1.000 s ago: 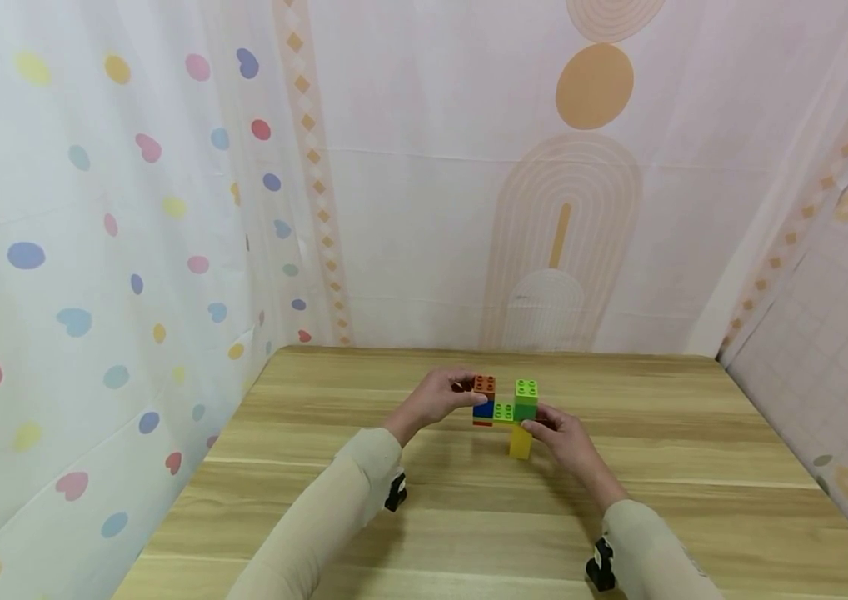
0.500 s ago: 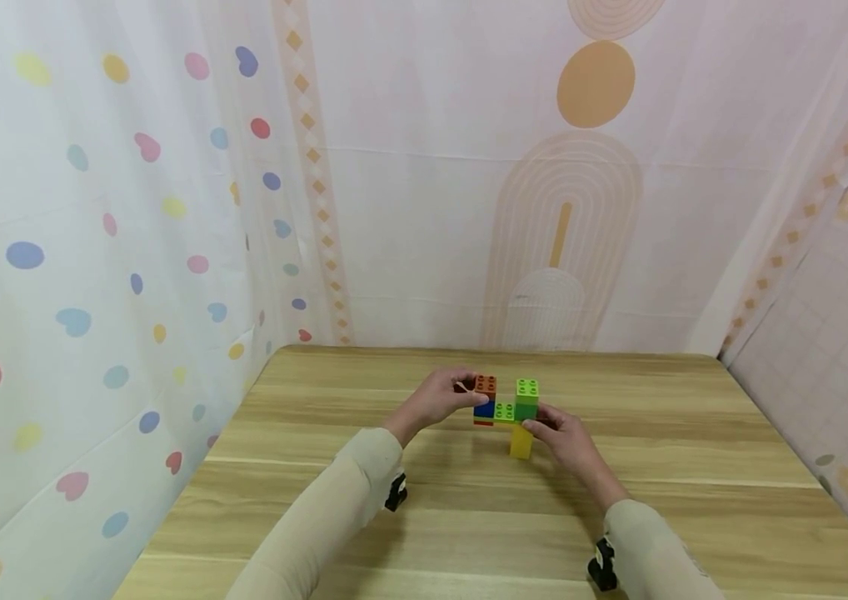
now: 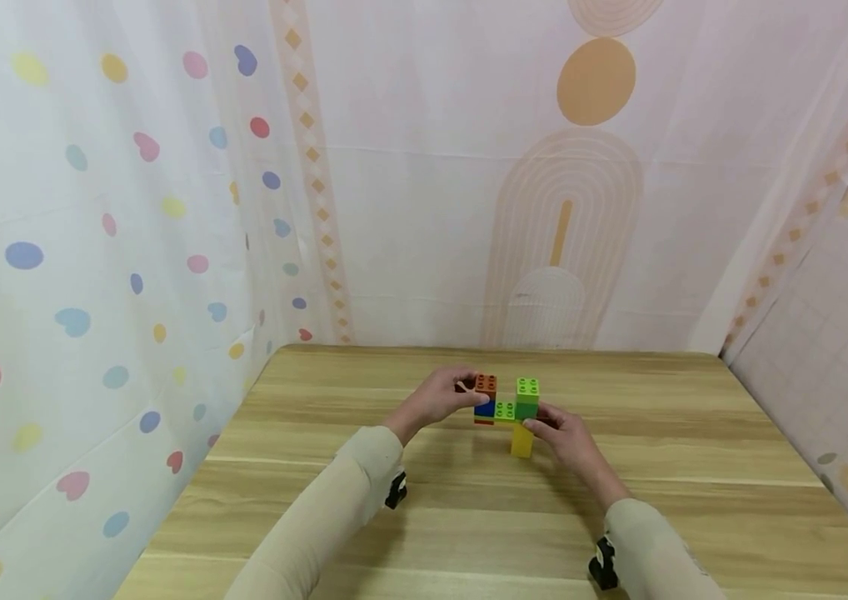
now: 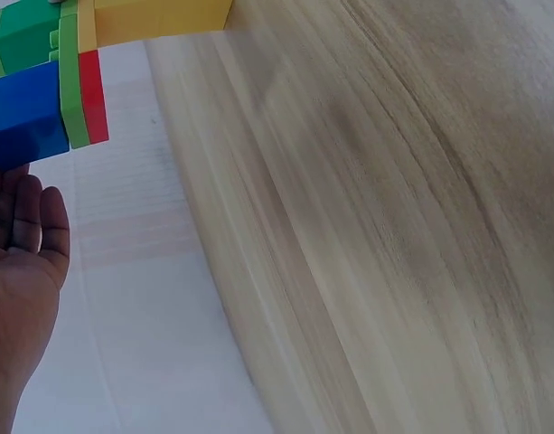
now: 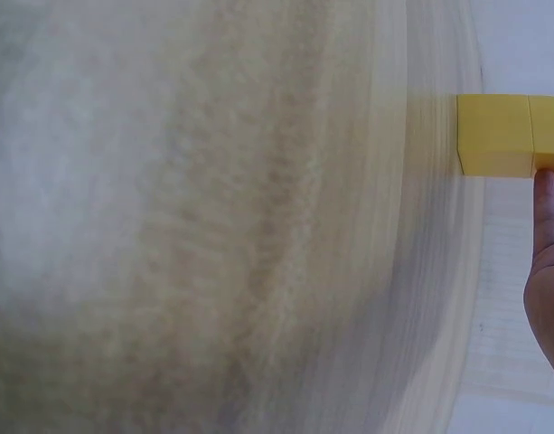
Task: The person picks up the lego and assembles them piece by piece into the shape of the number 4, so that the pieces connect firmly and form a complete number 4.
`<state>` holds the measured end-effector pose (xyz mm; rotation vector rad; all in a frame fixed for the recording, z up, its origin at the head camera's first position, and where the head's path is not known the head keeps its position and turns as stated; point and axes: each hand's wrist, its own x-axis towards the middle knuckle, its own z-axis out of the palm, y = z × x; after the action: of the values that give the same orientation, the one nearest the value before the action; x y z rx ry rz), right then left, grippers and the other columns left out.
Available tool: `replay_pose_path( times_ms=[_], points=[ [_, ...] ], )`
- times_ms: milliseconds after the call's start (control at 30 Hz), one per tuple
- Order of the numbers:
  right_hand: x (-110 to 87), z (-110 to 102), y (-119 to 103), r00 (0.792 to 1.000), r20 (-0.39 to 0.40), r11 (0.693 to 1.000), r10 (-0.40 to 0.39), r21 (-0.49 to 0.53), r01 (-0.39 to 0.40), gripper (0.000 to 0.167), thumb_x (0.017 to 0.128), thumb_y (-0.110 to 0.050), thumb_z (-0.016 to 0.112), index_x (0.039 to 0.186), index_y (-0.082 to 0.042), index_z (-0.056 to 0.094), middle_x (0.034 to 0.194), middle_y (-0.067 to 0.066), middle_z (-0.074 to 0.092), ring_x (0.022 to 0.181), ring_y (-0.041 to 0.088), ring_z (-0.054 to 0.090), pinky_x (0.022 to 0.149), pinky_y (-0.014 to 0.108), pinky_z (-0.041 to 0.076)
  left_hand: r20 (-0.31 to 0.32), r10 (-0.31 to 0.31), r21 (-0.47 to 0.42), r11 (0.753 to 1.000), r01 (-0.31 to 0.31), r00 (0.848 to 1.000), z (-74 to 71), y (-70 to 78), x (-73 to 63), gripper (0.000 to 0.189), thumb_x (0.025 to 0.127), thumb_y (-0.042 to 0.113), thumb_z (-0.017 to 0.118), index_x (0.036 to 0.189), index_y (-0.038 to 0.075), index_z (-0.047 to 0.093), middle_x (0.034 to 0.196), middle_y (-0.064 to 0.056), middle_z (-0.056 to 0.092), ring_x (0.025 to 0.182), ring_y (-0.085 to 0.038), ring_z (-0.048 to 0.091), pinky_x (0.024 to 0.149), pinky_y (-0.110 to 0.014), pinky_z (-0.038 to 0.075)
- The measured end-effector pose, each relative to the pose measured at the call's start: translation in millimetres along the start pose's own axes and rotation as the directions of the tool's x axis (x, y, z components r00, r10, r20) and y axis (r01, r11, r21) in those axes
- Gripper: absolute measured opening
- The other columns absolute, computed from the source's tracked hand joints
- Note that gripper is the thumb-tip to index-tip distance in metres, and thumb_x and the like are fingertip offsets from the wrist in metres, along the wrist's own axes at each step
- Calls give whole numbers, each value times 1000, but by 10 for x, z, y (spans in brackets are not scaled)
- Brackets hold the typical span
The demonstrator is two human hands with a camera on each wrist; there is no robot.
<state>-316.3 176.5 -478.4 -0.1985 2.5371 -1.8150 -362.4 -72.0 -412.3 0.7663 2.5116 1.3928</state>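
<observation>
A structure of toy building bricks stands on its yellow bricks (image 3: 521,442) in the head view. Across their top reaches a light green plate (image 3: 504,411). Its right end carries a dark green brick (image 3: 525,411) under a light green brick (image 3: 527,388). The left end overhangs the table, with a blue brick (image 3: 484,409) and a brown brick (image 3: 486,382) stacked above a thin red plate (image 4: 93,97). My left hand (image 3: 442,396) pinches the brown brick, thumb at its seam with the blue one. From the right, my right hand (image 3: 565,437) grips the structure near the upper yellow brick (image 5: 548,136).
The wooden table (image 3: 469,533) runs back to a patterned curtain (image 3: 424,233), and a dotted curtain (image 3: 94,250) hangs along the left. Small black devices sit under both wrists, one at the left sleeve (image 3: 319,517).
</observation>
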Motion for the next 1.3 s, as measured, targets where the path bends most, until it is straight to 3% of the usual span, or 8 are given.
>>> replay_pose_path(
  times_ms=[233,433,667,833,1300],
  points=[
    [10,-3,9,1000,4,1000,-19,23,19,47,97,-28,66,136,-3,59,122,13,65,114,26,60,96,41,49,4,20,54,998,-21,1000,5,-21,20,25,96,28,68,115,12,69,107,-1,61,92,-17,57,79,-33,50],
    [-1,-13,-9,1000,8,1000,-18,13,18,49,97,-29,65,138,-3,57,123,13,65,114,26,59,96,42,49,9,-6,-7,1000,6,1000,13,-26,27,26,96,24,68,117,9,68,101,-2,64,91,-16,59,79,-32,51],
    [-16,-8,-14,1000,-6,1000,-8,-18,8,47,98,-28,65,137,-4,59,123,12,65,114,26,59,96,43,49,-16,-31,-34,999,30,999,40,-27,26,33,92,23,73,121,8,67,101,-2,65,91,-18,60,83,-40,52],
    [-23,3,-8,1000,-5,1000,2,-16,-2,46,97,-30,65,136,-5,60,124,12,65,115,26,59,97,44,48,-40,-40,-51,998,38,998,73,-53,10,36,90,20,76,123,9,66,104,-2,63,93,-17,60,81,-35,53],
    [-24,7,10,1000,-3,1000,7,6,-7,46,97,-30,66,136,-7,60,124,11,64,116,26,59,96,42,49,-62,7,-3,1000,-7,998,108,-117,-8,39,89,16,77,125,9,66,107,0,64,101,-19,58,85,-32,52]
  ],
)
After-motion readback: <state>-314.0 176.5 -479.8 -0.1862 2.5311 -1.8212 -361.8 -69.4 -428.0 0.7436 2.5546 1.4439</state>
